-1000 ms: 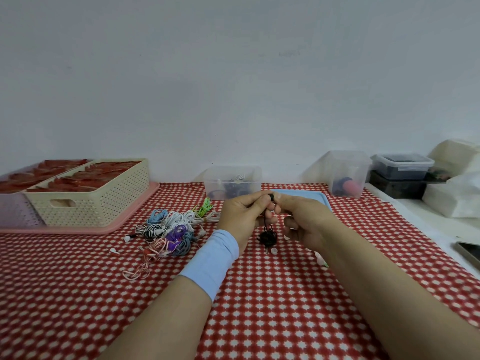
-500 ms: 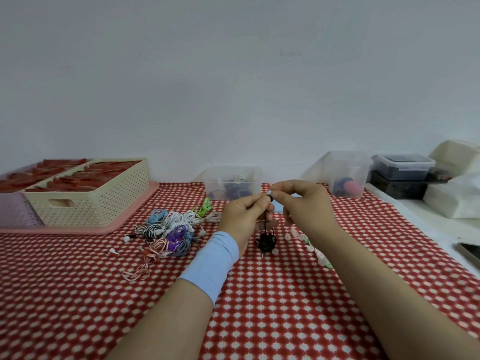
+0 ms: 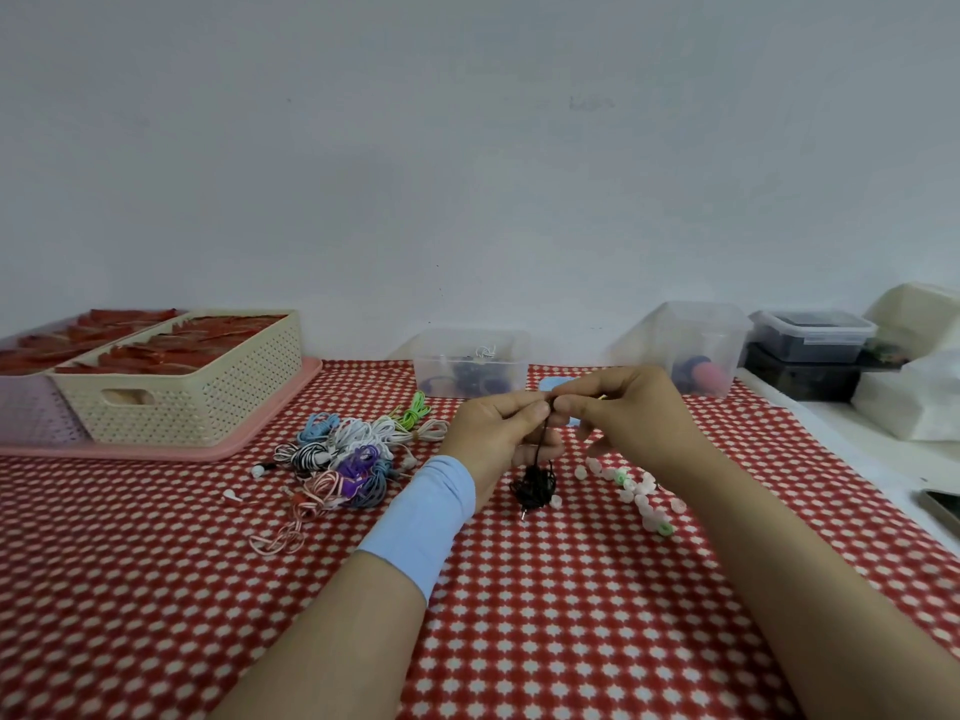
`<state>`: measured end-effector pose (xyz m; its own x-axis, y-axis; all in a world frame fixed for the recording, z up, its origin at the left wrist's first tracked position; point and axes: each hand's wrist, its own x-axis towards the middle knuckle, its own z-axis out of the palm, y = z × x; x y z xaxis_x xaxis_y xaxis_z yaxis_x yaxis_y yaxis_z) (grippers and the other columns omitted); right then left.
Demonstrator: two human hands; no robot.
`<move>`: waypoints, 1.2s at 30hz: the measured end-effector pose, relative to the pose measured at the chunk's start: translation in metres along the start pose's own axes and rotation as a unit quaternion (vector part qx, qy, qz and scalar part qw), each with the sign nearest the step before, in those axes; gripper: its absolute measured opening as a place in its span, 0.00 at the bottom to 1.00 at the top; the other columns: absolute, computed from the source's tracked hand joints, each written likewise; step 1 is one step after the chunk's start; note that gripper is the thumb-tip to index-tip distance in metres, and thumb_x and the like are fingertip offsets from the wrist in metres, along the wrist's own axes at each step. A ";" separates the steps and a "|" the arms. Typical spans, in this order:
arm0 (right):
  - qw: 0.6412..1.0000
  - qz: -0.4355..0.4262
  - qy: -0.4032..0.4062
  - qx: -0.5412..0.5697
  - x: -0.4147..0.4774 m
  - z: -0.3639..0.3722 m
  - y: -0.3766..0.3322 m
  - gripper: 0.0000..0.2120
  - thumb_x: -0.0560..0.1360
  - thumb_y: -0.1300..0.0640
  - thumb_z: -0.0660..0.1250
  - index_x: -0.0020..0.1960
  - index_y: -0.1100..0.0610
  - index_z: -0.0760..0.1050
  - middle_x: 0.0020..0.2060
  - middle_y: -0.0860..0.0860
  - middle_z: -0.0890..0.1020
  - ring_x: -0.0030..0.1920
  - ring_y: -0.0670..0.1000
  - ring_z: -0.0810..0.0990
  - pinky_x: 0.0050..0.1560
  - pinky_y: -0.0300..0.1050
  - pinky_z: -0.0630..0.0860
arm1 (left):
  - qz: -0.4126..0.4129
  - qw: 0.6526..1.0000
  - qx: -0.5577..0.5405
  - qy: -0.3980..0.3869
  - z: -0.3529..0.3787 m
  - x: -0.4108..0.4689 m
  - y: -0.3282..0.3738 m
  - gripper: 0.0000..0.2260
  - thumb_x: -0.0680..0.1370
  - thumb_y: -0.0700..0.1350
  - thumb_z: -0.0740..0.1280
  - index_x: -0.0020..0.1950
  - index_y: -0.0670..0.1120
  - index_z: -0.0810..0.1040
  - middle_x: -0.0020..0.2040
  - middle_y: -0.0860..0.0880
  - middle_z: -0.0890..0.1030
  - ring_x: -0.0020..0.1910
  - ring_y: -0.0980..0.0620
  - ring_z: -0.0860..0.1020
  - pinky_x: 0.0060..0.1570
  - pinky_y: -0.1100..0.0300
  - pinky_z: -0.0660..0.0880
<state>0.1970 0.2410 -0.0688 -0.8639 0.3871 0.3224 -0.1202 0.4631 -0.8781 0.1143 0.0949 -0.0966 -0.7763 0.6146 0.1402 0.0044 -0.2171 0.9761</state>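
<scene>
My left hand (image 3: 498,433), with a light blue wristband, and my right hand (image 3: 634,418) meet above the table's middle. Both pinch the top end of a black earphone cable (image 3: 535,483), whose coiled bundle hangs below them and touches the red checked cloth. The part between the fingertips is too small to make out. A row of small white, pink and green ear tips (image 3: 641,493) lies on the cloth just right of the bundle, under my right wrist. A pile of coiled earphones in several colours (image 3: 353,457) lies to the left of my left hand.
A cream perforated basket (image 3: 197,392) with red packets sits on a pink tray (image 3: 249,439) at the back left. Clear plastic tubs (image 3: 470,368) (image 3: 698,348) stand along the wall. Lidded containers (image 3: 810,337) and white bags (image 3: 914,402) crowd the right side, with a phone (image 3: 943,504) near the edge.
My right hand has risen and turned so its fingertips meet the left hand's at the cable's top end. The ear tips that it covered now show. The left hand barely moved.
</scene>
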 end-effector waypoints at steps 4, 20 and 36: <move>0.998 0.036 -0.020 0.038 0.000 0.000 0.000 0.04 0.72 0.59 0.77 0.47 0.55 0.87 0.38 0.53 0.87 0.35 0.49 0.83 0.34 0.46 0.81 | -0.022 1.000 0.012 -0.005 -0.001 -0.001 0.005 0.09 0.81 0.36 0.64 0.60 0.41 0.80 0.44 0.43 0.84 0.36 0.51 0.81 0.39 0.59 0.81; 0.998 -0.018 -0.024 -0.050 0.001 0.003 0.003 0.06 0.74 0.62 0.75 0.46 0.52 0.85 0.33 0.52 0.86 0.30 0.48 0.81 0.31 0.42 0.81 | 0.002 0.995 0.087 0.056 -0.003 -0.004 0.004 0.06 0.75 0.38 0.73 0.51 0.44 0.85 0.40 0.47 0.86 0.36 0.55 0.84 0.38 0.63 0.80; 0.998 -0.043 0.006 -0.039 0.001 0.009 0.005 0.10 0.74 0.62 0.75 0.52 0.51 0.85 0.41 0.45 0.86 0.38 0.50 0.86 0.36 0.43 0.84 | 0.025 0.996 0.048 0.066 -0.003 -0.001 0.004 0.07 0.74 0.36 0.73 0.48 0.46 0.84 0.42 0.48 0.86 0.40 0.54 0.84 0.41 0.61 0.81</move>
<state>0.1910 0.2364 -0.0758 -0.8463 0.3517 0.4002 -0.1557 0.5551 -0.8171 0.1133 0.0912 -0.0936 -0.8498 0.4984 0.1716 0.0997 -0.1676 0.9808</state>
